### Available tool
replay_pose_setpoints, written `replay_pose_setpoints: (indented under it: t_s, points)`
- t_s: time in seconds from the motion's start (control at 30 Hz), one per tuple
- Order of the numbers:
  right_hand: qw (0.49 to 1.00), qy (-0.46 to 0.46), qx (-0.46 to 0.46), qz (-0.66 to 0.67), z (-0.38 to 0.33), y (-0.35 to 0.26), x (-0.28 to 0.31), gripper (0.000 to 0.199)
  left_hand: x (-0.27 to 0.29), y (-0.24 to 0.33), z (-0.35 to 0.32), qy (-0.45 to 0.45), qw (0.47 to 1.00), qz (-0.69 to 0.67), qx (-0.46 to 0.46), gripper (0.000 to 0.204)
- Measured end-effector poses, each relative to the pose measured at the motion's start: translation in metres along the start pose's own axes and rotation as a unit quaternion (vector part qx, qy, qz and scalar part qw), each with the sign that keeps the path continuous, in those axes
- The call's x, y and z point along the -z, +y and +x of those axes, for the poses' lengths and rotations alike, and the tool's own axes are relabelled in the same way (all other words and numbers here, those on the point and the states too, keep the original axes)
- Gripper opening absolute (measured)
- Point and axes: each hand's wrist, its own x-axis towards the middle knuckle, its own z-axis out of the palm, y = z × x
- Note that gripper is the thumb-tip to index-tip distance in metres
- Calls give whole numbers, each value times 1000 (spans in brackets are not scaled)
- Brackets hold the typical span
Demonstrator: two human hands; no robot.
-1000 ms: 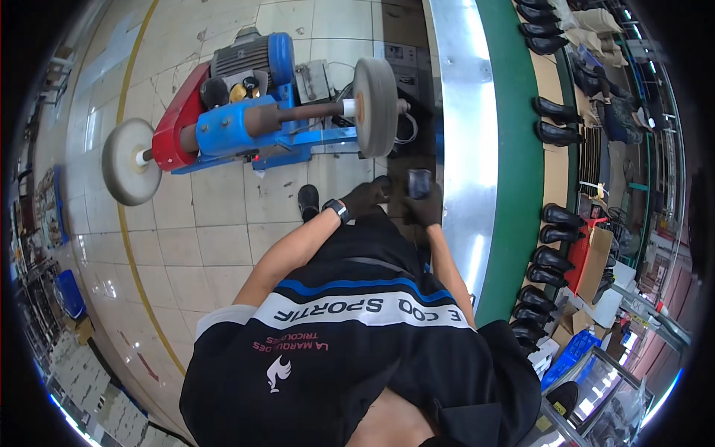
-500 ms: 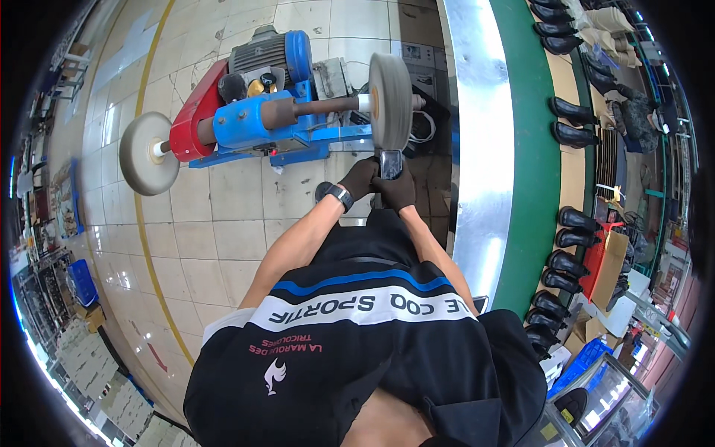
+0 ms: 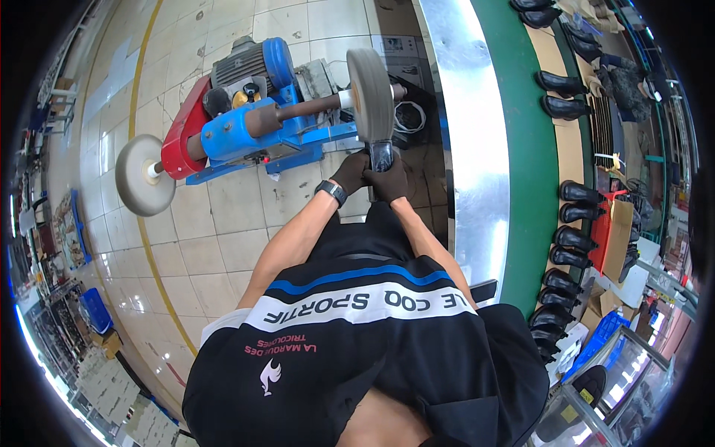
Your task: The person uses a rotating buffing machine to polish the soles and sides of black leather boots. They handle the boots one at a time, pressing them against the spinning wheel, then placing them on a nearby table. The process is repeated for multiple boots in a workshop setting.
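Note:
Both my hands wear dark gloves and are closed around a glossy black shoe [image 3: 380, 155], held in front of me against or very near the lower rim of the right-hand buffing wheel [image 3: 370, 97]. My left hand [image 3: 350, 173], with a watch at its wrist, grips the shoe's left side. On its right side is my right hand [image 3: 390, 181]. Much of the shoe is covered by the gloves. The wheel sits on the shaft of a blue and red polishing machine [image 3: 237, 134], its face streaked as if turning.
A second wheel [image 3: 140, 179] stands at the machine's left end. To my right runs a metal-edged ledge [image 3: 473, 149] beside a green belt [image 3: 532, 194]. Beyond it, several black shoes [image 3: 566, 108] stand in a row. Cables [image 3: 410, 118] lie on the floor behind the right wheel.
The shoe has come up to the wheel's lower rim and shows longer and more upright between my hands. The whole view has shifted slightly, with the machine now further left.

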Motion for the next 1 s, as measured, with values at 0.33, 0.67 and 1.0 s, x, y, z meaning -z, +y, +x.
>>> replay_pose_setpoints:
  t_s: [0.33,0.67,1.0]
  points:
    - [998,24,20,46,-9,-5,-2,101,9,11,4,-12,999,7,42,19]
    - [993,90,74,11,-11,-5,-2,100,-5,-30,13,-5,998,60,3,28]
    - [994,34,89,46,-10,-18,-20,98,17,-26,-8,53,996,-42,58,30]
